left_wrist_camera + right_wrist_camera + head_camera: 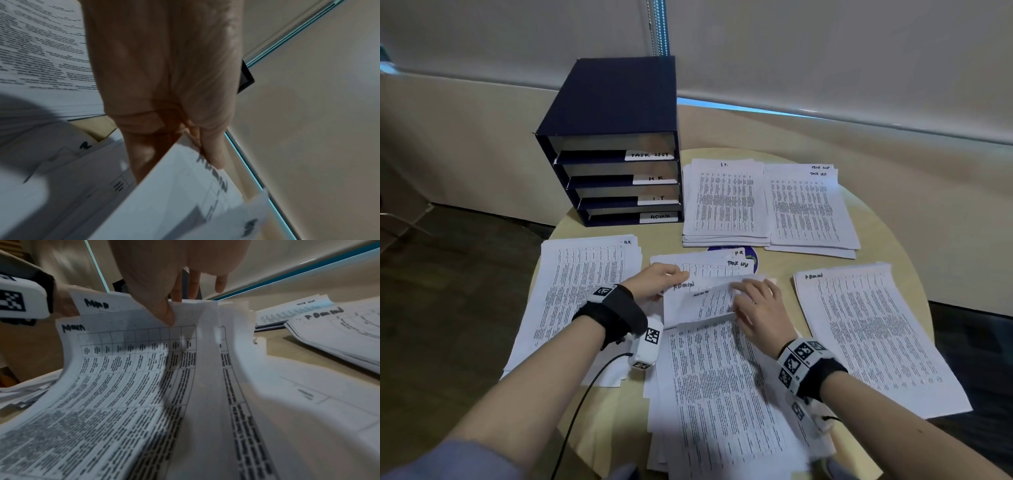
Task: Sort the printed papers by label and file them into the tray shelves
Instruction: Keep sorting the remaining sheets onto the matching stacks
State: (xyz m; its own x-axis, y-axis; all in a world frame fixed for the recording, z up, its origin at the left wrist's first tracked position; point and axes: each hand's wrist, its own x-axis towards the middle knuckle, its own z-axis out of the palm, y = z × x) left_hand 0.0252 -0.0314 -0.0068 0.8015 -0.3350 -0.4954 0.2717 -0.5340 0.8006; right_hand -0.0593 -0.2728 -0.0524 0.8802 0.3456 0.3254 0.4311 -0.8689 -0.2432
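In the head view an unsorted pile [722, 394] of printed sheets lies in front of me. Its top sheet labelled ADMIN [698, 301] is curled up off the pile at its far edge. My left hand [664, 274] pinches that sheet's top left corner, by the label [213, 177]. My right hand [756, 298] grips the top edge further right, thumb [164, 311] in front and fingers behind the ADMIN sheet [123, 361]. A second ADMIN sheet [96, 303] stands just behind it. The dark blue tray unit [616, 113] stands at the back left, shelves labelled TASK LIST, H.R., I.T, ADMIN.
Sorted piles lie around on the round table [606, 411]: H.R. pile [578, 291] left, I.T. pile [726, 202] and TASK LIST pile [808, 209] at the back, ADMIN pile [873, 335] right. A blue round sticker [753, 257] shows under the centre sheets. A black cable [585, 394] hangs from my left wrist.
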